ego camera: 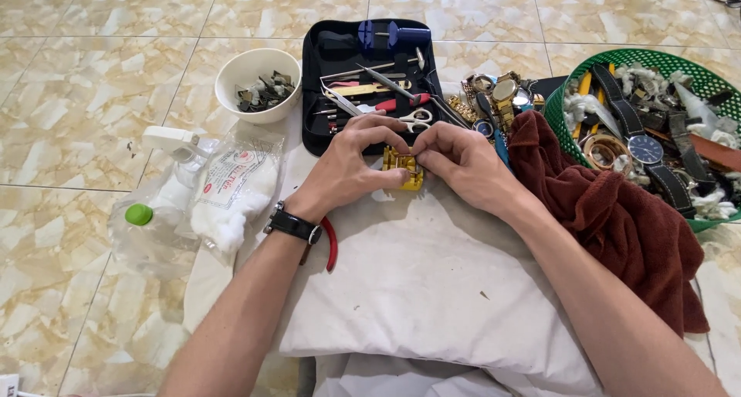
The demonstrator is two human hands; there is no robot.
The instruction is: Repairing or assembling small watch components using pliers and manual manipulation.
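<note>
Left hand: our left hand (351,162), with a black wristwatch (293,225) on its wrist, curls over the near side of a small yellow block-shaped tool (403,168); its grip is pressed together on that tool, thumb and forefinger meeting at the top.
Right hand: our right hand (455,162) meets the left from the other side, fingertips pinching the same yellow tool; what sits inside it is hidden by our fingers.
Where the tool is: it rests on the far edge of the white pillow (417,289), just in front of the open black tool case (370,81), not on a table but on the tiled floor (77,96).
Around us: scissors (413,120) and tweezers lie in the case; a white bowl (257,84) of small metal parts stands left of it; a bag of cotton wool (231,189) and a clear bottle with a green cap (139,214) lie further left.
To the right: a dark red cloth (617,219) is bunched beside a green basket (571,96) full of watches and straps, with a heap of gold-coloured watches (502,100) between case and basket.
Under the wrist: a red-handled plier (332,246) pokes out beneath our left forearm.
Risk: we judge the soft pillow a poor support, so the tool could tip under pressure from both hands, and any small part sprung loose could roll off onto the patterned tiles and be hard to find.
</note>
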